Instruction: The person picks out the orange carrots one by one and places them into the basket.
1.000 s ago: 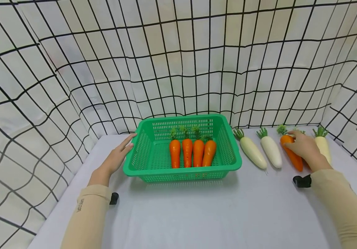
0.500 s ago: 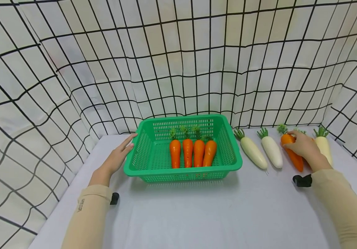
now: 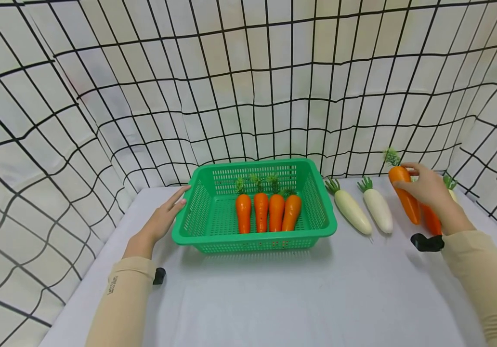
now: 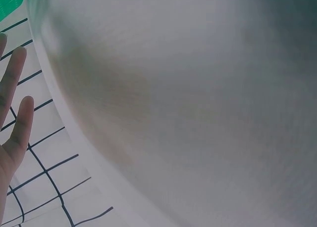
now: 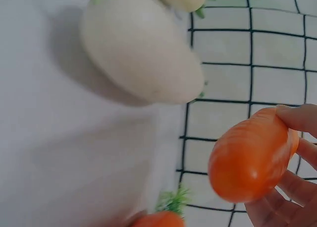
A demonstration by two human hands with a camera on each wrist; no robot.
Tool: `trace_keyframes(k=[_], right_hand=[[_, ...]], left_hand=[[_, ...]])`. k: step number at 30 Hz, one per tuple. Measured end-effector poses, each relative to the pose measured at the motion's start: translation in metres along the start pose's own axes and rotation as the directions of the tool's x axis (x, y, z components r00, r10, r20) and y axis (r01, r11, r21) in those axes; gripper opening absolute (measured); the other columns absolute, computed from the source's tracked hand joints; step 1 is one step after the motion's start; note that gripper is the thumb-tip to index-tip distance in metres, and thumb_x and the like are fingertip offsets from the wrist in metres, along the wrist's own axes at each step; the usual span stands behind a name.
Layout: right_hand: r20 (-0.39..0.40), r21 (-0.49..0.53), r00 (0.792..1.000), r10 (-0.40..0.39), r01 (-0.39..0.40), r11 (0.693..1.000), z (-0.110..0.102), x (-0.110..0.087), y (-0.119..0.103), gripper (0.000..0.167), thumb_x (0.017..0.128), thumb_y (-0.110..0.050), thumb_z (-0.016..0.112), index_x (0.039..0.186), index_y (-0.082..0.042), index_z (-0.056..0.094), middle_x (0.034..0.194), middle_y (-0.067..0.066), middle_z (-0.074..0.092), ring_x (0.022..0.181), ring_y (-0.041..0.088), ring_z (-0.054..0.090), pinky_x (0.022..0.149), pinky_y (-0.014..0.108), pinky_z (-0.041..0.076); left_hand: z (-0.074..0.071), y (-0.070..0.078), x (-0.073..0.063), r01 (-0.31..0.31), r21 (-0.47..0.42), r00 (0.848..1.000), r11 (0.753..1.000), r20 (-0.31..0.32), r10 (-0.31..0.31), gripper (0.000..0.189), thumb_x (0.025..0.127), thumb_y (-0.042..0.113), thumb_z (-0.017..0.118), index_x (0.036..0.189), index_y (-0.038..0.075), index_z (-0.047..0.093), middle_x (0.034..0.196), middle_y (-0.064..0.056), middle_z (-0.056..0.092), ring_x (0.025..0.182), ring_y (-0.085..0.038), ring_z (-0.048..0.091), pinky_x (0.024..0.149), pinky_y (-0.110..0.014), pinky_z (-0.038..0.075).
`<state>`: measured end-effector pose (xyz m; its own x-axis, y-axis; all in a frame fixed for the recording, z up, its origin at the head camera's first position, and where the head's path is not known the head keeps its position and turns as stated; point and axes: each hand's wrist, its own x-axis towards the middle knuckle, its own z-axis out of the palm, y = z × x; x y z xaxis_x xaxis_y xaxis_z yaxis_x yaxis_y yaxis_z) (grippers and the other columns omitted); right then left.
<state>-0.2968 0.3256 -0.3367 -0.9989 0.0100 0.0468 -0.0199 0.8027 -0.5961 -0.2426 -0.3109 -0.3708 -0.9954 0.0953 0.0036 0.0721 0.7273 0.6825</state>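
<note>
In the head view my right hand (image 3: pixel 429 187) grips an orange carrot (image 3: pixel 406 196) with a green leafy top, raised off the table at the right. The right wrist view shows the same carrot (image 5: pixel 250 162) between thumb and fingers. Another carrot (image 3: pixel 431 220) lies partly hidden beneath that hand. At the left, my left hand (image 3: pixel 161 219) rests its straight fingers against the side of a green plastic basket (image 3: pixel 255 240). Several carrots (image 3: pixel 276 212) lie side by side inside the basket. In the left wrist view only part of the left hand (image 4: pixel 12 113) shows.
Two white radishes (image 3: pixel 377 209) with green stems lie between the basket and the right hand. A further radish (image 3: pixel 451 185) is mostly hidden behind that hand. A white cloth wall with a black grid (image 3: pixel 248 86) closes off the back and sides of the white table (image 3: pixel 266 299).
My right hand has lifted the carrot up off the table, uncovering more of the carrot beneath. The left hand and the basket have stayed in place.
</note>
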Motion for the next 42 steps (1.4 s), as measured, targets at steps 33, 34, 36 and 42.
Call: trace_keyframes(k=[33, 34, 36, 42], right_hand=[[0.122, 0.449, 0.95, -0.288, 0.206, 0.869, 0.028, 0.02, -0.171, 0.064, 0.104, -0.024, 0.064, 0.159, -0.014, 0.033, 0.155, 0.025, 0.039, 0.124, 0.044, 0.055, 0.099, 0.059, 0.051], [0.129, 0.462, 0.945, -0.3, 0.21, 0.861, 0.032, 0.022, -0.176, 0.063, 0.104, -0.022, 0.063, 0.159, -0.014, 0.033, 0.155, 0.025, 0.038, 0.124, 0.044, 0.055, 0.098, 0.06, 0.051], [0.15, 0.478, 0.933, -0.326, 0.22, 0.85, 0.042, 0.024, -0.183, 0.06, 0.105, -0.02, 0.062, 0.158, -0.014, 0.034, 0.156, 0.025, 0.037, 0.125, 0.045, 0.054, 0.097, 0.06, 0.052], [0.206, 0.485, 0.911, -0.356, 0.221, 0.846, 0.064, 0.033, -0.204, 0.056, 0.106, -0.014, 0.059, 0.157, -0.016, 0.038, 0.158, 0.024, 0.034, 0.125, 0.045, 0.055, 0.093, 0.058, 0.055]], left_hand=[[-0.006, 0.001, 0.001, -0.051, 0.12, 0.999, 0.992, 0.018, 0.049, 0.063, 0.11, 0.055, 0.029, 0.166, 0.03, 0.015, 0.152, -0.037, 0.038, 0.135, -0.062, 0.038, 0.103, -0.081, 0.029], [-0.006, 0.0, 0.0, -0.051, 0.122, 0.999, 0.991, 0.02, 0.049, 0.063, 0.11, 0.055, 0.029, 0.166, 0.029, 0.015, 0.152, -0.037, 0.039, 0.135, -0.062, 0.038, 0.102, -0.081, 0.029], [-0.006, 0.0, 0.0, -0.05, 0.124, 0.999, 0.991, 0.022, 0.048, 0.063, 0.11, 0.055, 0.03, 0.166, 0.029, 0.015, 0.151, -0.037, 0.039, 0.135, -0.062, 0.038, 0.102, -0.081, 0.029], [-0.005, 0.0, 0.002, -0.049, 0.123, 0.999, 0.991, 0.023, 0.047, 0.064, 0.11, 0.055, 0.029, 0.166, 0.03, 0.014, 0.152, -0.036, 0.038, 0.136, -0.062, 0.037, 0.103, -0.081, 0.029]])
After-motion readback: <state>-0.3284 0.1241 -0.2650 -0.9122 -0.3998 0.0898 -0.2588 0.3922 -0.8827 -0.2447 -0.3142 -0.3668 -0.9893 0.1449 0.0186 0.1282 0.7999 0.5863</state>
